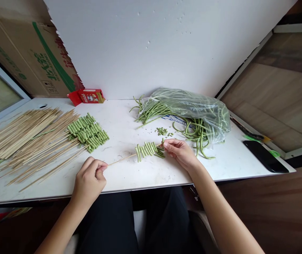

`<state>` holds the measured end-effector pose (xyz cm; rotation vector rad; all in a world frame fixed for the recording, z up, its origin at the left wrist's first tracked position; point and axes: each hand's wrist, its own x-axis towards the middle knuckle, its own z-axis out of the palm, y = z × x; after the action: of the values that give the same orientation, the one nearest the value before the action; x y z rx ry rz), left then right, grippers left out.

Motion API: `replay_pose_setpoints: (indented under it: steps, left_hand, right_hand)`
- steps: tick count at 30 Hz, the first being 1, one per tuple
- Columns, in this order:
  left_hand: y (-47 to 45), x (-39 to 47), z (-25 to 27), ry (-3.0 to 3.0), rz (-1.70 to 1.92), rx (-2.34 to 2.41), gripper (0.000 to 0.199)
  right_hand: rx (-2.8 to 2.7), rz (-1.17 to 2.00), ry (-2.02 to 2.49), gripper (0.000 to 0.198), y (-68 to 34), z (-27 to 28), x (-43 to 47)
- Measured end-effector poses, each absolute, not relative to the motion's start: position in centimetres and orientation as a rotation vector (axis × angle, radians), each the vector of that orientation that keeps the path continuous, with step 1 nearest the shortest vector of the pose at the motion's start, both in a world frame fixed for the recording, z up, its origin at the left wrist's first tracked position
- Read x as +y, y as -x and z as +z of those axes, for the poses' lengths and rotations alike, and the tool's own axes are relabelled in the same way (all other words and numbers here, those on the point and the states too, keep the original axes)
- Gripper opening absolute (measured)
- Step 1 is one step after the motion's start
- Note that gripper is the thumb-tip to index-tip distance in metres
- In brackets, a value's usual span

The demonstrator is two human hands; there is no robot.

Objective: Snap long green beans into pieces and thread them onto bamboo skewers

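Observation:
My left hand [90,176] pinches one end of a thin wooden skewer [123,159] above the table's front part. Several short cut pieces of green bean [146,149] are threaded side by side on it. At the skewer's other end, the fingers of my right hand [178,151] are closed on a single bean piece [163,141]. A few loose cut pieces [160,152] lie on the table just beneath, partly hidden by the skewer. Finished-looking bean skewers [88,132] are stacked to the left, their sticks pointing at the front left.
Bare skewers [26,130] cover the table's left side. Behind my right hand are a clear plastic bag [190,106] of long beans [201,130] and small bean ends [162,131]. A red box [91,96] stands at the back; a black phone [264,156] lies at the right.

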<state>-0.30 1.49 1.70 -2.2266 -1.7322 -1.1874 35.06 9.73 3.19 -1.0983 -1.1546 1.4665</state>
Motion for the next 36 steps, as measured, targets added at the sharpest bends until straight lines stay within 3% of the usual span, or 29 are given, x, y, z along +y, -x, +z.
replay_pose_setpoints:
  steps: [36]
  left_hand:
    - [0.48,1.57,1.50,2.239,-1.208,-1.737,0.026]
  right_hand:
    - [-1.109,1.477,1.075,0.031,-34.70,3.79,9.67]
